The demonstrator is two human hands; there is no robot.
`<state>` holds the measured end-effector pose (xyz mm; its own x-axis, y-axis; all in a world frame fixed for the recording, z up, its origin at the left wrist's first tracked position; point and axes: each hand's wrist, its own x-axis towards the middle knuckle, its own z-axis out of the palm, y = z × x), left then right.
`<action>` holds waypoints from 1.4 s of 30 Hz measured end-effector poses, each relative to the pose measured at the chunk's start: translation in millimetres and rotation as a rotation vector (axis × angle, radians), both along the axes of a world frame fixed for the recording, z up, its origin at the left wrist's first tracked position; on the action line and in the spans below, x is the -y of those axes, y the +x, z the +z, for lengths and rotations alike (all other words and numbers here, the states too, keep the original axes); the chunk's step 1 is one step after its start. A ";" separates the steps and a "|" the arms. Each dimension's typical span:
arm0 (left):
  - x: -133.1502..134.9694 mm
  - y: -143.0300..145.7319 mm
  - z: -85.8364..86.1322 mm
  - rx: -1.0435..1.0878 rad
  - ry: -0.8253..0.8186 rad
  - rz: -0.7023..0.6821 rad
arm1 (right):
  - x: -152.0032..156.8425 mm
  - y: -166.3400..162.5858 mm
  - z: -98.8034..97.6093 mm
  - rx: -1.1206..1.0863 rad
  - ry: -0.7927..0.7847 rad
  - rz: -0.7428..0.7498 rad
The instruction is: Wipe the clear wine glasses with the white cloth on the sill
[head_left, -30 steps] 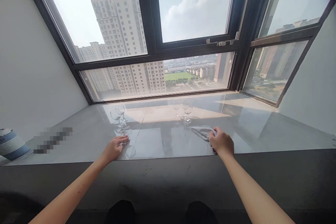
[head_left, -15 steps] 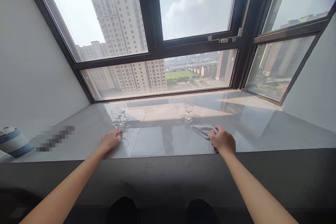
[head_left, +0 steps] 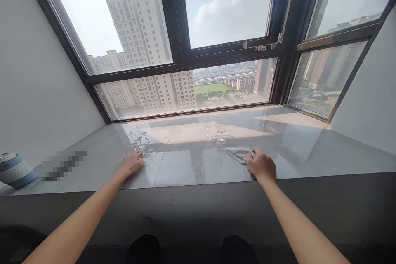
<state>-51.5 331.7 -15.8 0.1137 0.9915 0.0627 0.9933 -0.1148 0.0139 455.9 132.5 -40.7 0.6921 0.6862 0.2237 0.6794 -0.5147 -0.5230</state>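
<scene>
My left hand (head_left: 130, 164) rests low over the sill with its fingers curled around what looks like the stem of a clear wine glass (head_left: 130, 144); the lower part is hidden by the fingers. Just beyond it stand two more stemmed glasses (head_left: 142, 130) close together. My right hand (head_left: 262, 164) is closed on a light grey cloth (head_left: 237, 154), which lies partly spread on the tiles to the left of the fingers. Past the cloth, another pair of stemmed glasses (head_left: 220, 127) stands upright.
A tiled window sill (head_left: 177, 169) runs under a dark-framed window (head_left: 182, 66). At the far left is a blue and white roll (head_left: 17, 170), near a pixelated patch. White walls close off both sides; the sill's front edge lies towards me.
The view has shifted very slightly. Both hands, the cloth and the glasses stay practically where they were.
</scene>
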 end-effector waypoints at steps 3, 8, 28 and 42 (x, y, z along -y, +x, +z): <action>1.5 0.3 -1.2 -0.008 -0.024 0.000 | 0.1 0.6 -1.0 -0.006 0.005 0.016; 6.8 1.5 -8.4 -0.030 -0.045 0.019 | 0.8 0.0 0.4 -0.004 0.002 0.015; 64.6 236.9 -15.8 0.162 0.076 -0.600 | 0.0 -2.3 3.8 -0.005 0.020 -0.002; 28.6 389.5 -10.3 0.072 -0.107 -0.619 | -1.7 -0.5 0.8 0.032 0.075 -0.009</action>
<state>338.0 303.1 -26.1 0.6676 0.7445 -0.0047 0.7394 -0.6622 0.1216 455.4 134.2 -39.8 0.6897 0.6608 0.2962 0.6920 -0.4811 -0.5382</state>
